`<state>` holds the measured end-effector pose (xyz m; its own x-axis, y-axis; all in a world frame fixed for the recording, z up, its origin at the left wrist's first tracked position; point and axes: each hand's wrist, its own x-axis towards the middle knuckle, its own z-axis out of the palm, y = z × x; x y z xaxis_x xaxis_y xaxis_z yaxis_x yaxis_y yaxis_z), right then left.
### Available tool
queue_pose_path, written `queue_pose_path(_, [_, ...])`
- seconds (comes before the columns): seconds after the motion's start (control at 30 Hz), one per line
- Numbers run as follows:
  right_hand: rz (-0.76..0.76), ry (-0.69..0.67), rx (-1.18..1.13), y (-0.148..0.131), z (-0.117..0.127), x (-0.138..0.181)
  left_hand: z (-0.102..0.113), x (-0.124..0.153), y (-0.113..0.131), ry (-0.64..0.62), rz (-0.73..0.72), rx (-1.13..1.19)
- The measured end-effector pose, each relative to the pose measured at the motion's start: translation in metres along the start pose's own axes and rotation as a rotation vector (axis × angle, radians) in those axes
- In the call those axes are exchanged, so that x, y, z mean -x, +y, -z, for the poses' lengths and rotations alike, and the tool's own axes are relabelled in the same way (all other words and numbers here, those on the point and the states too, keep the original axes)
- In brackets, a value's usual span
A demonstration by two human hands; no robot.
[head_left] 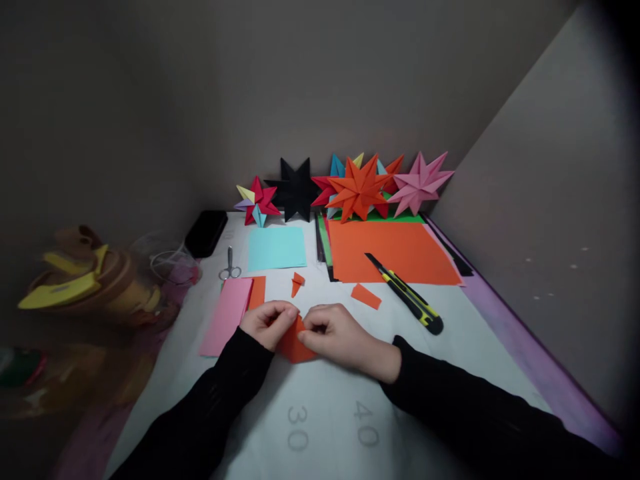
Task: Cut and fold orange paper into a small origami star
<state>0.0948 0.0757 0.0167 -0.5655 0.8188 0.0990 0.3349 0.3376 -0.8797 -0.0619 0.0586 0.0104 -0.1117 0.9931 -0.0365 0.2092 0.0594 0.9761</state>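
Observation:
Between both hands is a piece of orange paper [296, 348], its lower part showing below my fingers and its top edge partly hidden by them. My left hand [270, 323] pinches it from the left, thumb against fingers. From the right, my right hand [336, 333] grips the same paper between thumb and curled fingers. Just beyond my hands lie a small folded orange piece [297, 285] and a flat orange scrap [366, 297]. Left of my left hand is a stack of pink paper [226, 313] with an orange strip [257, 292] beside it.
Folded paper stars, among them a black star [296, 189], an orange star [361, 189] and a pink star [421, 185], stand along the wall. Before them lie orange sheets [390, 247], light blue paper [277, 248], a utility knife [407, 297], small scissors [230, 267] and a black phone-like object [206, 233].

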Motion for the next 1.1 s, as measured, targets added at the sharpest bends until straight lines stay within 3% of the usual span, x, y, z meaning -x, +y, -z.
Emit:
queue_pose_path(0.13, [-0.007,-0.009,-0.033,0.0,0.002,0.0,0.0,-0.001,0.001,-0.017,-0.031,-0.018])
queue_pose_path(0.53, [-0.213,0.029,-0.35,0.004,0.008,-0.003,0.014,-0.011,-0.007,0.105,0.054,-0.187])
queue_pose_path(0.73, [-0.227,0.084,-0.464,0.014,0.007,-0.006,0.025,-0.018,-0.01,0.231,0.052,-0.063])
queue_pose_path(0.83, [0.031,0.265,-0.153,0.014,0.013,-0.004,0.025,-0.019,-0.011,0.047,0.271,0.082])
queue_pose_path(0.9, [0.359,0.396,0.166,0.013,0.02,-0.001,0.023,-0.016,-0.008,-0.201,0.423,0.203])
queue_pose_path(0.97, [0.659,0.447,0.448,0.014,0.027,0.003,0.02,-0.01,-0.004,-0.411,0.465,0.32])
queue_pose_path(1.03, [0.83,0.423,0.641,0.016,0.032,0.007,0.02,-0.005,0.003,-0.481,0.444,0.377])
queue_pose_path(1.1, [0.86,0.405,0.707,0.018,0.031,0.008,0.022,-0.001,0.008,-0.495,0.43,0.322])
